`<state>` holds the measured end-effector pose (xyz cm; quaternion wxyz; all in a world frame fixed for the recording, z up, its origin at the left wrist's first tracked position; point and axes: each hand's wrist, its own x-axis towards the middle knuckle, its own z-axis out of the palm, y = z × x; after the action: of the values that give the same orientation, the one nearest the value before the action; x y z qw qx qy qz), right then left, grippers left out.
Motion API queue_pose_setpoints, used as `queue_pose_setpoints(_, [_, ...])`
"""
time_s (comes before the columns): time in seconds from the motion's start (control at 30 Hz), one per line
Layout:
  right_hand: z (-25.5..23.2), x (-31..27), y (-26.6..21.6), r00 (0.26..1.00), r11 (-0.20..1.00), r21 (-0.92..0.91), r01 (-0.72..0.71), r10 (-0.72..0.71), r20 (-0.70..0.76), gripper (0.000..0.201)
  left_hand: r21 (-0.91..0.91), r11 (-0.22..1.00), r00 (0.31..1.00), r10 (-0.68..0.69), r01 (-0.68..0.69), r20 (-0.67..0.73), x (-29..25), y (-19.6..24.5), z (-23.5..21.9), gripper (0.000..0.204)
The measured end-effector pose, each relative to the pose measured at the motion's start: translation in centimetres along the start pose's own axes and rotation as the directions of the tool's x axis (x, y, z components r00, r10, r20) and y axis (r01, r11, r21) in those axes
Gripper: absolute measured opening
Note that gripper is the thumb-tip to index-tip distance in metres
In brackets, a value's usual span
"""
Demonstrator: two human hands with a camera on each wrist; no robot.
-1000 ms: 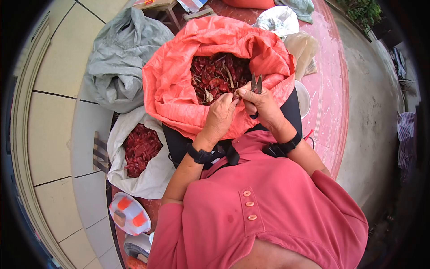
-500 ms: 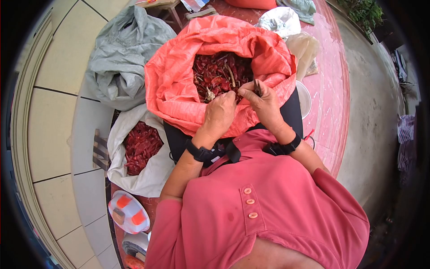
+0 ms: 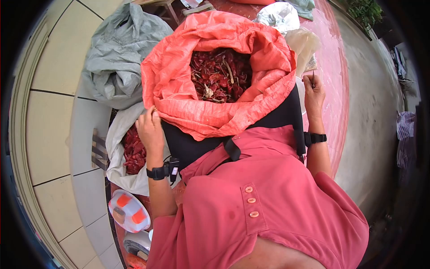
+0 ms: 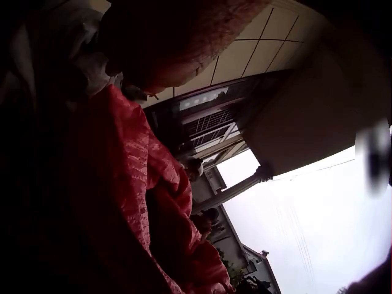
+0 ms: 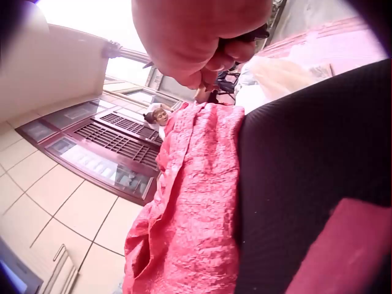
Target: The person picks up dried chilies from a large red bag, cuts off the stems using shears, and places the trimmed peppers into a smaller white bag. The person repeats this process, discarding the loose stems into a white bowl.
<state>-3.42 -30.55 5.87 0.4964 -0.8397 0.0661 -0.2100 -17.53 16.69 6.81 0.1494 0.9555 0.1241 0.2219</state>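
Observation:
A coral-red sack (image 3: 179, 96) (image 5: 202, 177) with its rim rolled down stands in front of the person, full of dried red chillies (image 3: 219, 74). My left hand (image 3: 150, 132) (image 4: 177, 43) is raised at the sack's lower left edge, fingers loosely bent, with nothing plainly held. Below and beside it is a white sack (image 3: 117, 134) of red chillies (image 3: 133, 152). Out to the right of the red sack, my right hand (image 3: 315, 96) (image 5: 202, 37) grips dark scissors (image 3: 313, 80), whose blades point up in the head view; the fingers cover the handles.
A grey sack (image 3: 121, 54) stands at upper left. White (image 3: 280, 17) and tan (image 3: 302, 45) bags lie at upper right. An orange-and-white bowl (image 3: 129, 210) is at lower left. A person (image 5: 160, 116) shows in the background of the right wrist view.
Both hands, which met over the red sack's near rim, have moved apart: the left toward the white sack, the right outward with the scissors.

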Motion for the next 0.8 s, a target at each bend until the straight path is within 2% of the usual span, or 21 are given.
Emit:
queue_pose_setpoints(0.03, [-0.4,0.2,2.0,0.999,0.991,-0.133,-0.015,0.020,0.035,0.017,0.037,0.998,0.998,-0.059,0.058,0.010,-0.7,-2.8,-0.1,0.027])
queue_pose_setpoints(0.1, [-0.7,0.4,4.7,0.992,0.923,-0.385,-0.026,0.070,0.101,0.019,0.283,0.939,0.976,-0.212,0.193,0.040,-2.1,-6.6,-0.9,0.029])
queue_pose_setpoints(0.13, [-0.6,0.1,4.9,0.992,0.930,-0.362,-0.067,0.102,0.079,0.023,0.385,0.898,0.975,-0.220,0.212,-0.023,-3.0,-7.5,-1.0,0.030])
queue_pose_setpoints(0.17, [-0.4,0.0,5.2,0.994,0.975,-0.202,-0.095,0.103,0.030,0.024,0.482,0.845,0.972,-0.220,0.234,-0.087,-3.6,-8.4,-0.8,0.030])
queue_pose_setpoints(0.2, [0.1,-0.3,4.5,0.993,0.993,-0.035,-0.114,0.114,-0.019,0.024,0.424,0.859,0.957,-0.275,0.287,-0.091,-3.3,-8.2,-1.1,0.031])
queue_pose_setpoints(0.23, [0.4,-0.8,3.0,0.989,0.984,0.131,-0.124,0.134,-0.066,0.025,0.295,0.921,0.967,-0.245,0.255,-0.070,-2.6,-7.4,-1.4,0.031])
queue_pose_setpoints(0.27, [0.6,-1.4,1.5,0.989,0.996,0.073,-0.058,0.067,-0.131,0.026,0.159,0.962,0.975,-0.215,0.220,-0.051,-1.9,-6.5,-1.3,0.031])
queue_pose_setpoints(0.3, [1.0,-2.0,0.0,0.990,0.981,0.161,-0.104,0.117,-0.076,0.025,0.017,0.983,0.983,-0.181,0.182,-0.037,-0.9,-4.9,-1.2,0.031])
queue_pose_setpoints(0.33, [1.5,-2.3,-1.3,0.987,0.958,0.246,-0.149,0.159,-0.019,0.025,-0.206,0.959,0.981,-0.182,0.193,0.074,0.4,-1.8,-1.5,0.030])
queue_pose_setpoints(0.37, [2.2,-2.9,-2.4,0.980,0.925,0.327,-0.195,0.193,0.039,0.025,-0.418,0.882,0.971,-0.155,0.218,0.180,1.6,1.7,-1.1,0.029])
queue_pose_setpoints(0.4, [3.3,-3.7,-3.5,0.989,0.917,0.370,-0.146,0.127,0.074,0.024,-0.463,0.883,0.973,0.029,0.083,0.230,2.4,3.8,0.4,0.028])
queue_pose_setpoints(0.43, [4.1,-4.4,-4.0,0.982,0.907,0.385,-0.172,0.125,0.145,0.024,-0.513,0.857,0.940,0.213,-0.049,0.266,3.3,6.0,1.8,0.027])
queue_pose_setpoints(0.47, [5.0,-5.1,-3.7,0.973,0.896,0.392,-0.207,0.147,0.178,0.024,-0.597,0.799,0.868,0.341,-0.065,0.361,3.9,8.8,3.0,0.027])
queue_pose_setpoints(0.53, [5.6,-5.2,-3.1,0.953,0.869,0.412,-0.276,0.189,0.238,0.026,-0.678,0.692,0.751,0.580,-0.249,0.316,4.3,11.8,8.5,0.035])
queue_pose_setpoints(0.6, [5.4,-4.6,-2.6,0.928,0.833,0.433,-0.345,0.236,0.287,0.028,-0.653,0.709,0.685,0.616,-0.267,0.388,4.5,14.5,12.4,0.040])
queue_pose_setpoints(0.7, [5.4,-4.2,-1.7,0.927,0.809,0.469,-0.353,0.237,0.289,0.032,-0.664,0.704,0.613,0.647,-0.252,0.454,4.3,15.2,17.3,0.041])
queue_pose_setpoints(0.73, [5.3,-4.3,-2.2,0.918,0.802,0.463,-0.377,0.256,0.304,0.032,-0.656,0.711,0.617,0.641,-0.254,0.456,4.2,15.1,18.1,0.040])
queue_pose_setpoints(0.8, [5.0,-4.3,-2.6,0.910,0.817,0.428,-0.387,0.266,0.317,0.033,-0.569,0.777,0.693,0.567,-0.270,0.446,4.1,14.7,18.5,0.039])
